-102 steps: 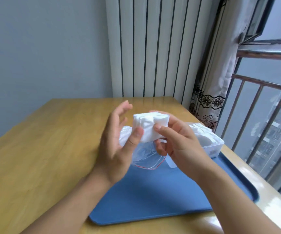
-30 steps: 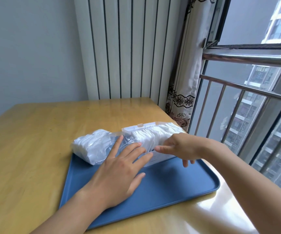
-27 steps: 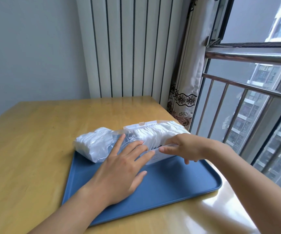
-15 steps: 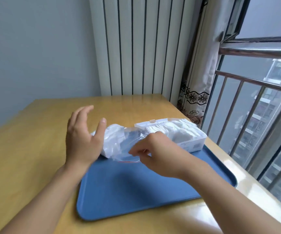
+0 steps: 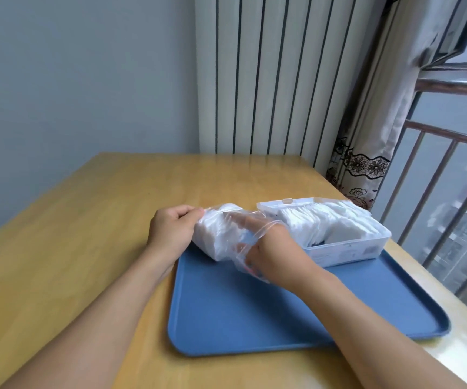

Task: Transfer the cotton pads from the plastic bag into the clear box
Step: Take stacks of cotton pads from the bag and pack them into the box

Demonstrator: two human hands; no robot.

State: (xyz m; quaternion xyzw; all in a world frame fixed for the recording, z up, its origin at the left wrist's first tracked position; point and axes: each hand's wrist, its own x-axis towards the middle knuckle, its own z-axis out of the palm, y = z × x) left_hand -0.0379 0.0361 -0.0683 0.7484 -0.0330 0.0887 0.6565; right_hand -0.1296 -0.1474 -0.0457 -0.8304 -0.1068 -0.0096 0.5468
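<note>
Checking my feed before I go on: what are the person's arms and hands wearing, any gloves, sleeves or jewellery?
Nothing shows: the left hand and right hand are bare, without gloves, rings or watch, and both forearms are uncovered to the frame edge. The right fingers are seen through clear plastic, so details there are unclear.

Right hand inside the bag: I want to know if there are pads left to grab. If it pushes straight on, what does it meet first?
The right hand, inside the plastic bag, points at the cotton pads bunched at its closed end, likely touching already; depth is unclear.

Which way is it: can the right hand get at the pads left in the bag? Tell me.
Probably yes: the right hand is already inside the plastic bag's open mouth, fingers at the cotton pads, while the left hand grips the closed end.
</note>
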